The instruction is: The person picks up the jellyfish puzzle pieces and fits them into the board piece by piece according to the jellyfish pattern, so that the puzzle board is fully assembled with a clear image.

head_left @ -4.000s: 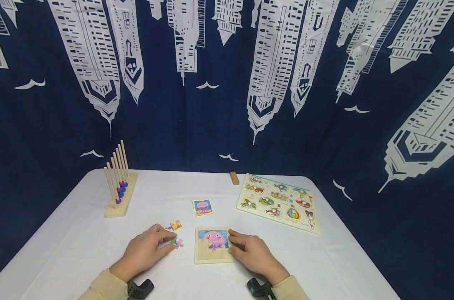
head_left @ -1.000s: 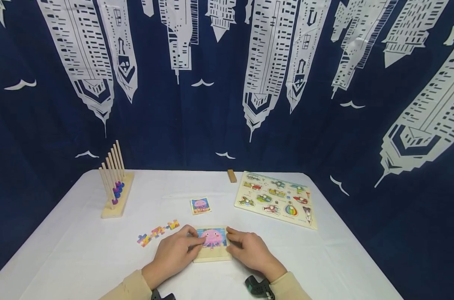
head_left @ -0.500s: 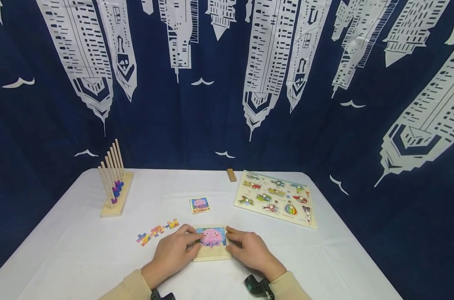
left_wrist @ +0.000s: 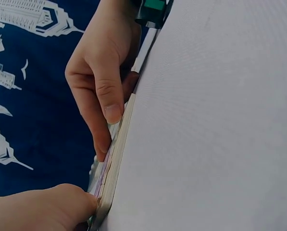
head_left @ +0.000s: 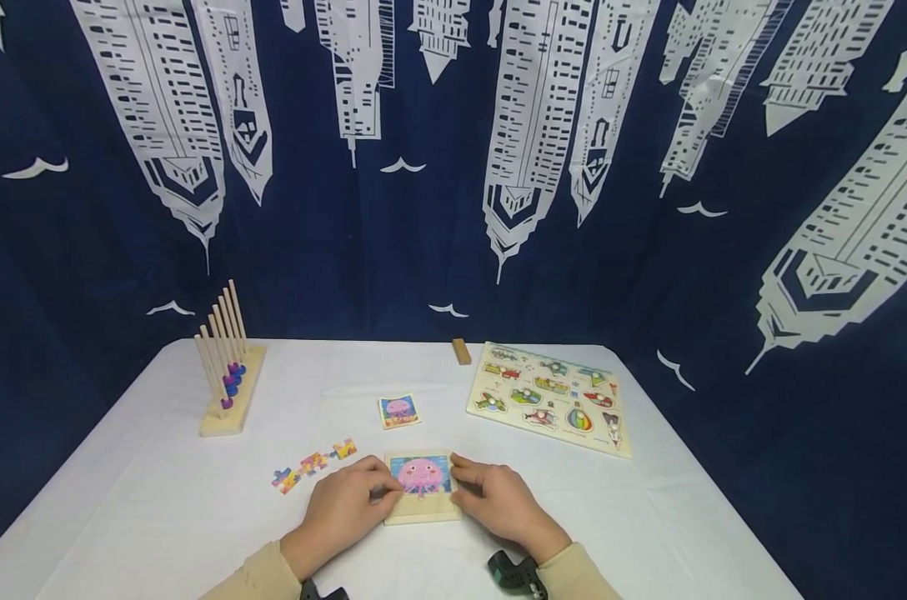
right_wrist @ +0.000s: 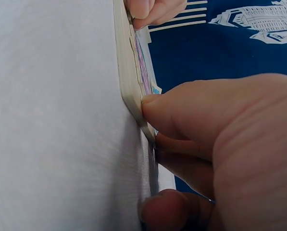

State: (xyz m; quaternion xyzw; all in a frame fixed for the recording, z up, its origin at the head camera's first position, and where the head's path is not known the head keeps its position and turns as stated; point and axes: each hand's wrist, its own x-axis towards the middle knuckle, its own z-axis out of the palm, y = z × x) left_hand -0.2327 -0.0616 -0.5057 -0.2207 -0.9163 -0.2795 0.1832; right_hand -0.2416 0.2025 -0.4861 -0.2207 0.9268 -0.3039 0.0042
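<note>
At lower centre of the frame, the right hand point(head_left: 503, 502) grips the puzzle board point(head_left: 423, 511), apparently steadying it, while the half-curled left hand point(head_left: 347, 503) touches its left side, any hold unclear.

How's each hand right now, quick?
Left hand: touching the square puzzle, can't tell if holding it.
Right hand: closed, holding the puzzle's right edge.

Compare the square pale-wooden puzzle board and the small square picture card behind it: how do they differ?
The square pale-wooden puzzle board looks larger than the small square picture card. The board's lower part is bare wood; the card's is printed. The board lies between the left hand and the right hand; the card lies beyond, untouched. Both show a pink creature on blue.
</note>
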